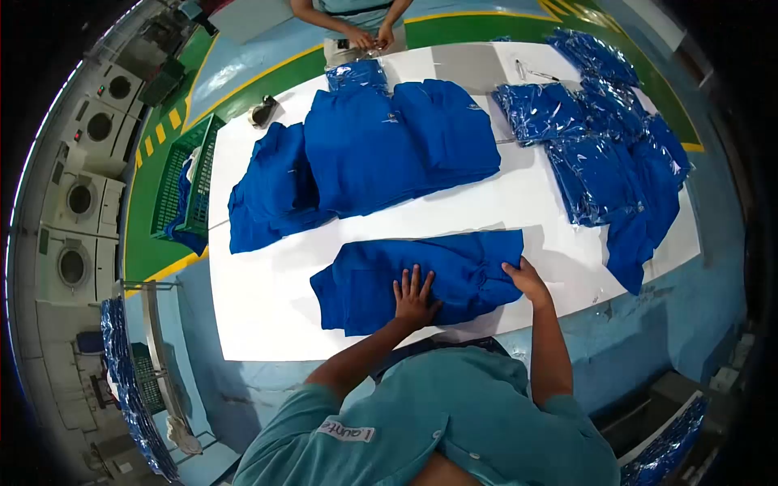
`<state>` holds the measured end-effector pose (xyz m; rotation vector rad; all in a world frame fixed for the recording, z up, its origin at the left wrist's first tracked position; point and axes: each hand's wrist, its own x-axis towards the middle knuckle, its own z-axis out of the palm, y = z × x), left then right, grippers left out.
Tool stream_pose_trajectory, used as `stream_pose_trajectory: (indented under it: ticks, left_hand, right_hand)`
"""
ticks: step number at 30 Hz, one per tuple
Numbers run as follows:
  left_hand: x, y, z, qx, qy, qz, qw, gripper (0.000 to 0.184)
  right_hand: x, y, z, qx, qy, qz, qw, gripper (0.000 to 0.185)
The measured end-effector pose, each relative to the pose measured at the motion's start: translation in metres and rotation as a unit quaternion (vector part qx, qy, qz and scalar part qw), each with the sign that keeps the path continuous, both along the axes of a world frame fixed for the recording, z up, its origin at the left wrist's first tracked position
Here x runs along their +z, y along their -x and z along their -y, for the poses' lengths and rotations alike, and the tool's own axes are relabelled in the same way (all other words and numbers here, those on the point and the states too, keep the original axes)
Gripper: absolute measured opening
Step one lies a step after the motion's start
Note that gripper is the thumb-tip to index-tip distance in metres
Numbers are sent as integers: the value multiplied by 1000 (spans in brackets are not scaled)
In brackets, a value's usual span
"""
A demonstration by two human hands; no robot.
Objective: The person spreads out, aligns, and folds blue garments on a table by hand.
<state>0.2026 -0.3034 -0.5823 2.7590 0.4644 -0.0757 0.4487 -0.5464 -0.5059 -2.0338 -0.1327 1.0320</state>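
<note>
A blue garment [377, 271], partly folded and lying lengthwise, is on the white table [267, 324] right in front of me. Its exact kind cannot be made out; the fabric is gathered near the right end. My left hand [416, 301] lies flat on the middle of it, fingers spread. At the right end, my right hand [528, 281] grips the garment's edge with the thumb on top; the other fingers are partly hidden. Just beyond it lie stacks of folded blue garments [365, 154], some with a small chest logo.
Plastic-wrapped blue garments [596, 174] are piled at the table's right. Across the table, another person's hands [373, 39] work over a clear bag near a wrapped blue packet [356, 75]. A tape dispenser [262, 111] sits at the far left, beside a green crate [190, 174]. Pens lie far right.
</note>
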Motion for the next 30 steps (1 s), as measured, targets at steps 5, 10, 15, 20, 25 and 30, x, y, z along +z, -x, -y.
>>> stream_pose_trajectory:
  ticks: [5, 10, 15, 20, 25, 30]
  left_hand:
    - [-4, 7, -4, 12, 61, 12, 998, 82]
    - [-2, -4, -11, 7, 180, 79, 980, 81]
    - [41, -20, -27, 33, 396, 177, 900, 76]
    - [132, 8, -53, 245, 693, 166, 657, 63]
    - [48, 76, -101, 266, 805, 285, 447, 75]
    - [36, 95, -118, 456, 658, 146, 581, 79]
  right_hand:
    - [27, 4, -8, 58, -38, 53, 996, 51]
    - [117, 0, -41, 62, -26, 133, 989, 48]
    - [208, 31, -97, 161, 46, 294, 941, 39]
    - [217, 112, -177, 251, 54, 322, 911, 36]
    - [165, 151, -203, 417, -94, 79, 901, 46]
    - [70, 115, -181, 300, 4, 219, 929, 51]
